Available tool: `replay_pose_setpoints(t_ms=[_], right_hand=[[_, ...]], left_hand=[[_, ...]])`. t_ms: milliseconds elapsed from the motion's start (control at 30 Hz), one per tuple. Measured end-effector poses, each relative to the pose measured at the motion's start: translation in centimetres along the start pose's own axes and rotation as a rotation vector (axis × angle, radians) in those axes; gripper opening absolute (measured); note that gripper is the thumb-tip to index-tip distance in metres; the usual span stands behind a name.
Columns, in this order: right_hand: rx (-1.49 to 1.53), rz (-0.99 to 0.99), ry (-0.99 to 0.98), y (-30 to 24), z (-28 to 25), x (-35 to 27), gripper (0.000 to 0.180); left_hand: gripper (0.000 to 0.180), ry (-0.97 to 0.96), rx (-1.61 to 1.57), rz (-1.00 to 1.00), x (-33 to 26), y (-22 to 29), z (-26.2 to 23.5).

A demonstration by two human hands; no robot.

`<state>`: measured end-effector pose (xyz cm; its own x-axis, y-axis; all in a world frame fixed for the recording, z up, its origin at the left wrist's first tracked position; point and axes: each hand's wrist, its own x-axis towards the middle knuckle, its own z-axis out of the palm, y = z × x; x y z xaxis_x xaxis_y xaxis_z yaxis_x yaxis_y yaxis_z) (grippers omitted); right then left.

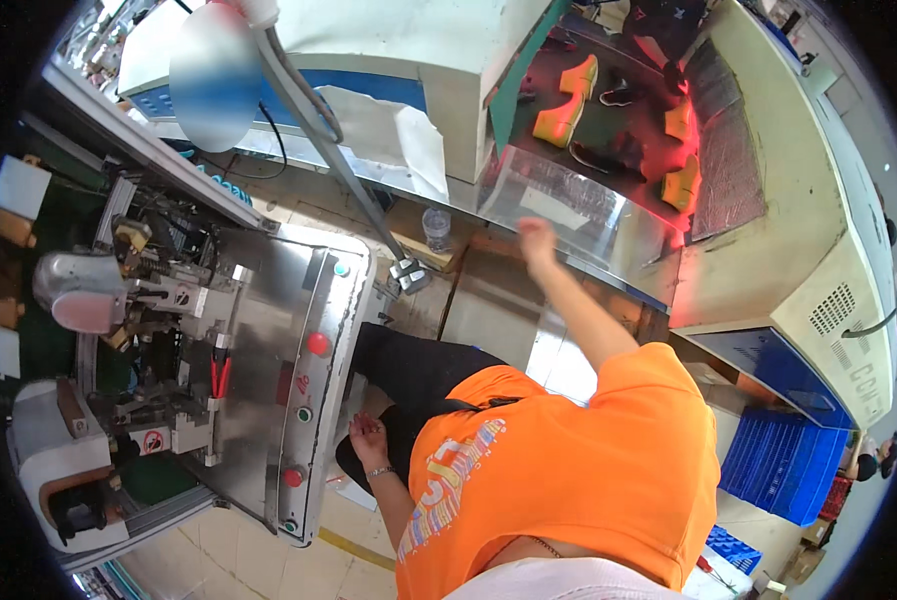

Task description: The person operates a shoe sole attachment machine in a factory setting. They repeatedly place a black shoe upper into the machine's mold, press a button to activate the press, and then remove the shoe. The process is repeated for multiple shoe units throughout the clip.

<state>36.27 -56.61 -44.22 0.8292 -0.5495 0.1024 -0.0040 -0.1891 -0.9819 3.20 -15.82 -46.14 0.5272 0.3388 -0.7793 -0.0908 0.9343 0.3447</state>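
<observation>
My right hand (536,243) reaches forward over the clear sheet (588,212) at the lit opening of a cream machine (798,200). Motion smears its fingers, and I see nothing held in it. Beyond it, under red light, yellow shoe-shaped pieces (560,122) and dark shoe pieces (608,155) lie on a dark green surface. My left hand (368,438) hangs low by my dark-trousered leg, palm partly upward, fingers loosely curled and apart, with nothing in it. Nearest to it is the button panel (303,400) of a metal machine.
Clamps and arms (193,310) fill the metal machine at left, with red buttons (317,343) on its edge. A metal pole (338,165) slants down ahead. A plastic bottle (436,228) stands below the bench. Blue crates (773,465) are stacked at right.
</observation>
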Motion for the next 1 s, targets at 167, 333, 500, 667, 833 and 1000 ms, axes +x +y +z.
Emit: replay_pose_setpoints(t_ms=[167,333,500,667,833,1000], right_hand=[[-0.022,0.231,0.243,2.6,-11.2,17.0,0.029],[0.437,0.557,0.081,-0.3,-10.7,20.1,0.039],[0.553,0.533,-0.188,-1.4,-7.0,21.0,0.049],[0.611,0.571,-0.142,-1.0,-5.4,24.8,0.054],[0.678,0.638,0.067,2.4,-7.1,29.5,0.047],[0.421,0.512,0.21,-1.3,-7.7,30.2,0.049]], left_hand=[[0.015,-0.111,-0.038,-0.033,1.2,1.5,-1.5],[0.016,-0.153,-0.321,0.092,-1.0,5.4,-3.2],[0.021,0.005,-0.707,0.179,-3.1,8.9,-7.3],[0.025,0.114,-0.782,0.286,-1.1,8.5,-8.6],[0.026,0.03,-0.815,0.334,-0.3,7.7,-6.2],[0.026,0.083,-0.873,0.296,-3.8,7.2,-4.4]])
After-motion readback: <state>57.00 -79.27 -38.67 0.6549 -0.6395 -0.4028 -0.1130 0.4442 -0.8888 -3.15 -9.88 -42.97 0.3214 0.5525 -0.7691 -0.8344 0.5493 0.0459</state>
